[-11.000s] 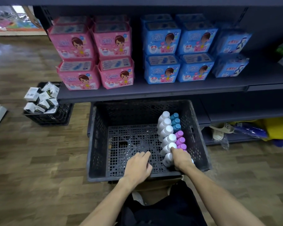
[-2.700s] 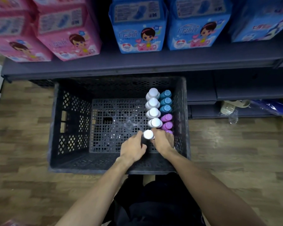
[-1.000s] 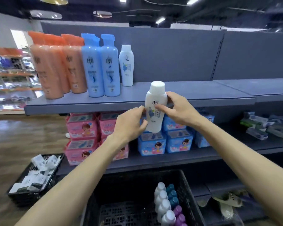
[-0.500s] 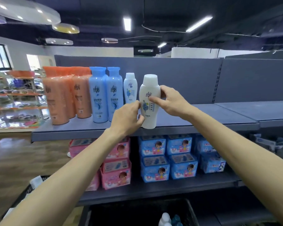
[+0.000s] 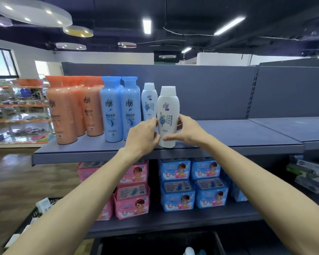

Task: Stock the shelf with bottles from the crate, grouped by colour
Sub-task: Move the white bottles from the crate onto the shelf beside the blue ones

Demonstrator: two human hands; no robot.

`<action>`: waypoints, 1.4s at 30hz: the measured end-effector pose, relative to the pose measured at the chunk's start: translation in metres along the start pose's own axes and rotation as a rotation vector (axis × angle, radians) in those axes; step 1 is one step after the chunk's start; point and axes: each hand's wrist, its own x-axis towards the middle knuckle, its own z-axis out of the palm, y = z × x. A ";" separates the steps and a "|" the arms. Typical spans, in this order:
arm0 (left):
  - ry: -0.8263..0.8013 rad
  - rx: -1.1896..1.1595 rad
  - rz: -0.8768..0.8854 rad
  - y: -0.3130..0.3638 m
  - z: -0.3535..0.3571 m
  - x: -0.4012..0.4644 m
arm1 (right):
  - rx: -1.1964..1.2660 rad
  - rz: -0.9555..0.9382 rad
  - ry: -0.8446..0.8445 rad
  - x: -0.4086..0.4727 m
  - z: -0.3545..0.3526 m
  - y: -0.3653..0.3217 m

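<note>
A white bottle (image 5: 168, 115) stands upright near the front edge of the grey top shelf (image 5: 228, 138). My left hand (image 5: 143, 137) holds its left side with curled fingers. My right hand (image 5: 187, 130) grips its right side, thumb across the lower front. Behind it and slightly left stands another white bottle (image 5: 149, 101). Left of that are two blue bottles (image 5: 121, 107) and several orange bottles (image 5: 72, 109). The dark crate (image 5: 155, 244) shows only at the bottom edge, with one white cap (image 5: 189, 251) visible in it.
The lower shelf holds pink packs (image 5: 131, 190) and blue packs (image 5: 191, 186). A black basket (image 5: 32, 214) with white boxes sits on the wood floor at the lower left. To the right of the white bottles the top shelf is bare grey surface.
Both hands have lowered the white bottle from in front of the shelf onto the top shelf, just right of and in front of the other white bottle.
</note>
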 end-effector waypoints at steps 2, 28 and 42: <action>-0.013 -0.002 0.003 -0.003 0.003 0.001 | -0.044 0.016 -0.001 0.002 0.003 0.004; 0.059 0.114 0.002 -0.017 0.046 0.026 | -0.061 0.127 0.132 0.091 0.046 0.048; 0.076 0.112 0.010 -0.016 0.047 0.025 | -0.089 0.122 0.105 0.120 0.068 0.044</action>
